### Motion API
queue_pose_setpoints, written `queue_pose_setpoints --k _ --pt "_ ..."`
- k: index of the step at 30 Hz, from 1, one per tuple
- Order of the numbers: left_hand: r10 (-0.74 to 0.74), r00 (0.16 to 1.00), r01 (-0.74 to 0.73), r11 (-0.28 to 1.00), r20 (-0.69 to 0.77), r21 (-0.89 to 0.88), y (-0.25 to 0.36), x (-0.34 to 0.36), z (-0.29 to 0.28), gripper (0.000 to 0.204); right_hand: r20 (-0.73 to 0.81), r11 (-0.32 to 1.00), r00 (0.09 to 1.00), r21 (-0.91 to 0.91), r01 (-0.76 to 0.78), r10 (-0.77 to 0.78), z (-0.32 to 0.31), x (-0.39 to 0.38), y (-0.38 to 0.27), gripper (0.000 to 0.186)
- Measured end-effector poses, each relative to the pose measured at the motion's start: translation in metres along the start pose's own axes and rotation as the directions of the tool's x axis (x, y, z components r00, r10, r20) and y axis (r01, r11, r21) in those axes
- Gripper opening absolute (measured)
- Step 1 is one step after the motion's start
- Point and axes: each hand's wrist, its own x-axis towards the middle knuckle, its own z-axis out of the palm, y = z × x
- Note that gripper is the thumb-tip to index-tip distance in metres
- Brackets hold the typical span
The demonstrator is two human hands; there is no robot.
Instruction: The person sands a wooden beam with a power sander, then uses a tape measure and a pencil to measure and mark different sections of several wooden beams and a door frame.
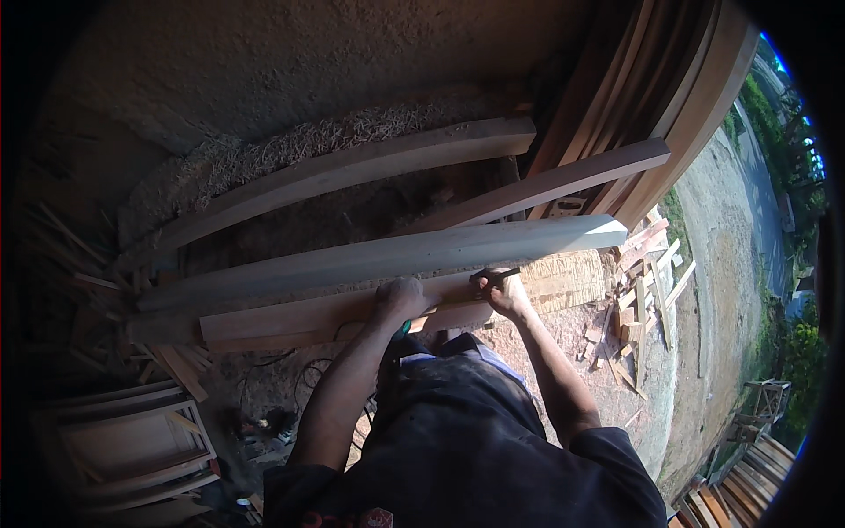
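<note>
A long, pale wooden board [282,319] lies across the bench in front of me. My left hand [400,300] is closed at its near edge, fingers curled and partly hidden. Something small and green shows just below that hand. Farther right, my right hand [508,296] is closed around a short dark stick, like a pencil or marker [499,275], held over the board's right end. Just beyond the board, a thick squared timber [396,253] runs nearly parallel to it.
Another timber [352,167] lies farther back beside heaped shavings [304,136]. One beam [563,183] slants toward tall planks [695,114] leaning at the right. Wood offcuts [638,317] litter the ground at right. Wooden frames [145,440] stand lower left; cables trail below the bench.
</note>
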Motion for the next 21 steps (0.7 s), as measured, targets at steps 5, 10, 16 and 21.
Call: queue_pose_setpoints --k 5,10,16,21 --pt "0.017 1.000 -0.017 1.000 -0.013 -0.011 -0.005 0.000 0.002 0.068 -0.204 0.800 0.923 0.580 -0.154 0.325 -0.004 -0.013 -0.019 0.030" --pt "0.010 1.000 -0.010 1.000 -0.005 -0.022 -0.002 0.001 0.001 0.070 -0.497 0.968 0.831 0.142 -0.208 0.252 -0.014 -0.042 0.017 0.027" --pt "0.026 1.000 -0.026 0.998 0.001 -0.053 -0.004 0.003 0.002 0.071 -0.352 0.931 0.887 0.311 -0.190 0.299 0.001 -0.056 0.025 0.023" --pt "0.019 1.000 -0.020 0.999 -0.013 -0.038 -0.004 0.000 0.002 0.072 -0.335 0.878 0.875 0.442 -0.181 0.349 0.010 -0.051 0.024 0.026"
